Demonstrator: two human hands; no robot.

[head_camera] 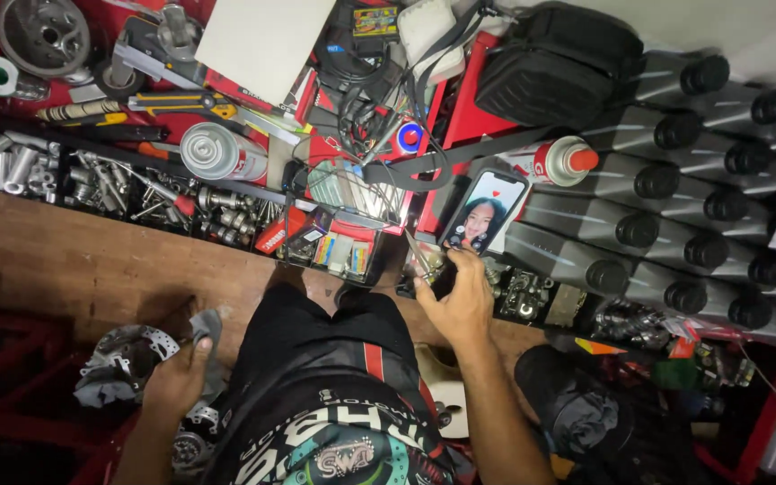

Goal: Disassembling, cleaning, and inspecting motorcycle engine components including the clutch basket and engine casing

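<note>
Two bare hands are at work over a cluttered wooden bench (65, 260), seen from above the person's black shorts (325, 350). The right hand (460, 301) reaches forward to a phone (484, 212) that leans upright near the bench's middle against a red tool case (469, 112); its fingers are spread loosely and open, with one fingertip touching the lower edge of the lit screen, gripping nothing. The left hand (177, 377) is down low at the near left, fingers curled around a grey rag (210, 325), just beside a drilled metal brake disc (132, 346) and what looks like a wheel hub, though that corner is dark and hard to read. Along the far edge of the bench runs a black tray of bolts and sockets (92, 180), with a silver spray can (222, 153) lying on its side above it. Just right of the phone lies another spray can with a red cap (554, 162). Rows of grey oil bottles (675, 224) with black caps fill the right end of the bench, lying side by side. A black bag (559, 58) rests at the far right corner, and a tangle of black cables (365, 108) sits behind the phone.
</note>
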